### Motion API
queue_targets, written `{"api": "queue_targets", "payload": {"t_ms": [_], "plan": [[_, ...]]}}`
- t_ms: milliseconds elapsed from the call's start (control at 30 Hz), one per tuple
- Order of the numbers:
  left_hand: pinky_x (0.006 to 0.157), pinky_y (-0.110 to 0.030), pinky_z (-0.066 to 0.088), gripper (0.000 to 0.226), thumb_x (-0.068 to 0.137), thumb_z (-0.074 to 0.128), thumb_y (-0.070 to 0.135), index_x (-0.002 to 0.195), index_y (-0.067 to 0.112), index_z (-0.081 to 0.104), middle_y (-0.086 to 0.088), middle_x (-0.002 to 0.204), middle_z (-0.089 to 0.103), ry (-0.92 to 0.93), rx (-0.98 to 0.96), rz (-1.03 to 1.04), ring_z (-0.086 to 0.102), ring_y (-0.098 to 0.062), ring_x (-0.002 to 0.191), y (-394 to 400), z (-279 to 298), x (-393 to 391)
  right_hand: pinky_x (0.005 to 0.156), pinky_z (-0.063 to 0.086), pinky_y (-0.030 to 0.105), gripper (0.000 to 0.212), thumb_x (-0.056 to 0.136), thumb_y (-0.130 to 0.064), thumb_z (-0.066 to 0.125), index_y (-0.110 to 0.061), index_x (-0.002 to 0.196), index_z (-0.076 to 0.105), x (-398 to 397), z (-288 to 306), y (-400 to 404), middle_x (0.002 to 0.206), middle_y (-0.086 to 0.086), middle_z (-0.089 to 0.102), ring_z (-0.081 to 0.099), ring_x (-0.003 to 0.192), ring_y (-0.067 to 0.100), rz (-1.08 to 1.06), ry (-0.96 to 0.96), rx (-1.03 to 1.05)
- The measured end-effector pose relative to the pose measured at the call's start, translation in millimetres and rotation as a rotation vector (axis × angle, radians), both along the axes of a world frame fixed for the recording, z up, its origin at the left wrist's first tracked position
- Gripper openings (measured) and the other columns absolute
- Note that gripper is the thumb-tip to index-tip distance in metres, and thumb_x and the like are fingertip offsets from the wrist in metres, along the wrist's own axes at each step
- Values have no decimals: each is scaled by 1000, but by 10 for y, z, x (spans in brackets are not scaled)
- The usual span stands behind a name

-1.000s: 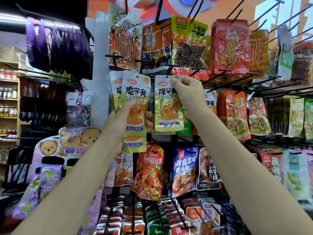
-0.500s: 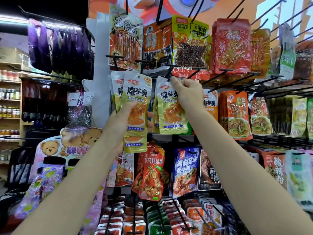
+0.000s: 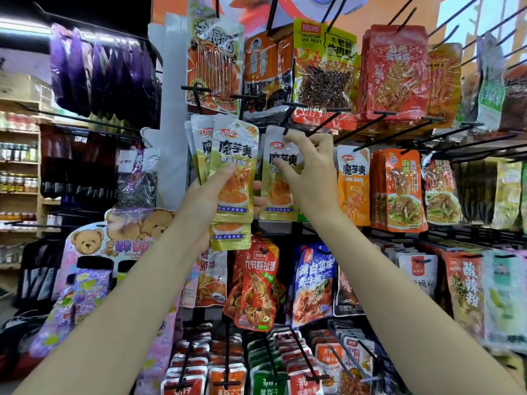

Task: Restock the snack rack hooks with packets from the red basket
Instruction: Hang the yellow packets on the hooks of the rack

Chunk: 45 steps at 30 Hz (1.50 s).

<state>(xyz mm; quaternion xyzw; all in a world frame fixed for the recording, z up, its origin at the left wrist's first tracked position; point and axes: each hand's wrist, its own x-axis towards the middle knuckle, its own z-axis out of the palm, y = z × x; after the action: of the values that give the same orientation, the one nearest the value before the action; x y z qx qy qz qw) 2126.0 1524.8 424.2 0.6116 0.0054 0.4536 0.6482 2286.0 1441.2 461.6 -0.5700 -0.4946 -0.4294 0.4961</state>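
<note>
Standing at far left, wooden shelves [image 3: 20, 166] carry jars; purple packets [image 3: 99, 69] hang above a bear display card [image 3: 94, 243]. Centre and right, the snack rack [image 3: 288, 232] holds rows of packets on black hooks. Left hand [image 3: 208, 201] grips a fanned stack of green packets [image 3: 233, 178]. Right hand [image 3: 308, 172] is now released, fingers [image 3: 288, 138] spread before the hung green packet [image 3: 278, 181], which it pinched half a second ago.
</note>
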Motion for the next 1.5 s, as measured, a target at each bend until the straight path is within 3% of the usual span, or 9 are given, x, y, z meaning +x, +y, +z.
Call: {"api": "queue_targets", "payload": {"t_ms": [233,433,567,633,800,967,1133,1267,1500], "plan": [[66,-36,61,51,95,61,42,125,0,65,-21,110,74,4,-13,-19,75,-36,87,48,-22,-3,71,42,24,55,95,-35,67,-17,144,48,-44,1,41,123,10,43,46,78,16,14,61,-27],[67,-38,61,49,95,61,40,123,0,65,-20,109,75,-15,9,-13,75,-36,88,58,-23,7,77,46,32,51,98,-37,62,-25,146,49,34,39,52,113,6,41,45,95,20,-103,124,-218],[81,-50,62,49,88,73,35,123,1,67,-22,108,75,3,8,27,75,-37,95,82,-24,19,69,43,32,25,101,-30,59,-14,90,73,-24,70,-20,88,3,48,47,80,16,-58,108,-72],[90,-56,58,43,81,77,31,115,6,70,-20,107,76,3,33,55,74,-37,97,78,-20,32,57,35,31,47,102,-36,55,-14,60,50,-110,56,-70,62,5,45,43,59,13,221,209,-52],[70,-41,63,22,76,77,16,96,12,72,-12,93,78,-16,82,13,76,-28,81,16,-20,27,59,47,27,29,90,-39,72,-10,89,72,-289,10,-87,73,-6,67,61,65,7,530,378,-228],[65,-39,62,14,88,73,12,102,13,72,-10,94,79,-2,76,51,77,-27,81,15,-26,17,84,58,49,18,95,-32,68,-18,106,65,-247,35,-109,98,3,74,70,91,19,549,410,-179],[69,-40,62,12,89,73,16,101,15,73,-10,93,79,44,94,78,76,-28,82,18,-19,25,61,48,38,52,90,-19,75,-26,130,44,-273,-7,-125,84,14,63,58,65,24,569,258,90],[72,-43,62,21,90,74,36,94,16,76,-10,89,78,7,15,158,74,-28,75,28,-6,28,90,54,47,24,92,-16,71,-23,114,65,-151,67,-168,111,-7,67,64,105,16,570,276,91],[58,-31,59,42,103,48,36,102,0,71,-17,88,76,34,-30,67,71,-26,65,-17,38,32,102,50,33,22,92,-16,72,-17,114,72,-56,208,-134,112,-9,69,61,112,8,600,369,83]]}}
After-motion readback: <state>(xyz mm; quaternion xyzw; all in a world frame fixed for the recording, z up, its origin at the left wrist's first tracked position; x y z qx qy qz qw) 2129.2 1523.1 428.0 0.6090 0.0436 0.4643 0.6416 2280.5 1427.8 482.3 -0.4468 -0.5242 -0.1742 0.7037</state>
